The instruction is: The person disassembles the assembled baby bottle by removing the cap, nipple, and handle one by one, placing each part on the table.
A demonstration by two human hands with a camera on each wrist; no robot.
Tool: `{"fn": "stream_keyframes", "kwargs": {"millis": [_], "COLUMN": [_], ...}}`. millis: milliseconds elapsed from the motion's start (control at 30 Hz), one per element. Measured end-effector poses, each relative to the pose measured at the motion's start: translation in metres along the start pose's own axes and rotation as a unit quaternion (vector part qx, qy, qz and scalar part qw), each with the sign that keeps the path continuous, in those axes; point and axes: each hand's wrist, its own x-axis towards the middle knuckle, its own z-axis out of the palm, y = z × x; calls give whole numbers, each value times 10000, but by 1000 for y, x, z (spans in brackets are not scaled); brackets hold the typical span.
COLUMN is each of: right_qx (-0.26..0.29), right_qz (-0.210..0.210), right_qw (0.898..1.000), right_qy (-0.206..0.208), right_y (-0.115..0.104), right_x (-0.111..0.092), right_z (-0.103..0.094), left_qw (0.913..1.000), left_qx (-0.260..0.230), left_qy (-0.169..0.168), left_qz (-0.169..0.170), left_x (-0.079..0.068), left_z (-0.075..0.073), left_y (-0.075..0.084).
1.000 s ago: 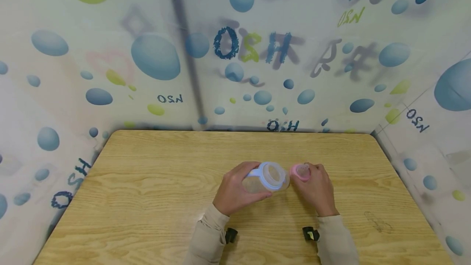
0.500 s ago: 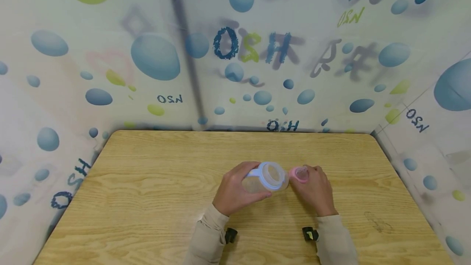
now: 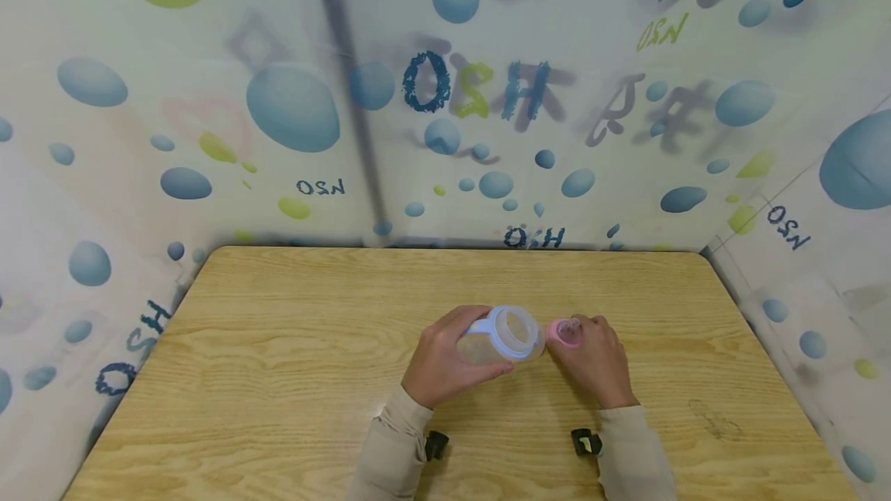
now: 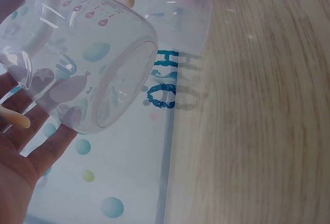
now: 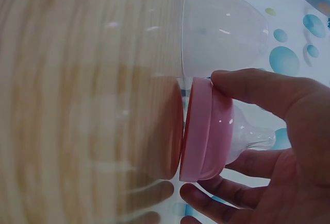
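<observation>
My left hand (image 3: 445,362) grips a clear baby bottle (image 4: 87,59) with printed marks, tilted and lifted off the table. A light blue ring (image 3: 497,335) surrounds its upper end in the head view. My right hand (image 3: 595,358) pinches a pink bottle collar (image 5: 209,131) with a clear teat (image 5: 252,136) between thumb and fingers. The collar's rim is very near the tabletop; whether it touches cannot be told. Right next to it, a clear dome cap (image 5: 221,31) stands rim down on the table. From the head camera the bottle largely covers this cap.
The wooden table (image 3: 278,346) has a rounded far edge against a white sheet (image 3: 557,45) printed with drops and letters. A dark strap piece (image 3: 437,445) sits at the left wrist, and another (image 3: 586,441) at the right.
My right hand has shifted slightly left with the pink collar, closer to the bottle, and the teat has tilted a little. The left hand and the bottle stay nearly in place.
</observation>
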Motion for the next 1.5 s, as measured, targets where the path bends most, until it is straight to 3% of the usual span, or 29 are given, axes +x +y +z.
{"fn": "stream_keyframes", "kwargs": {"millis": [767,1500], "right_qx": [239,832], "right_qz": [22,137], "right_qw": [9997,9958], "right_qy": [-28,-360], "right_y": [1,7], "right_x": [1,4], "right_z": [0,-5], "left_qw": [10000,10000], "left_qx": [33,48], "left_qy": [-32,-43], "left_qz": [13,-52], "left_x": [0,0], "left_z": [0,-1], "left_y": [0,0]}}
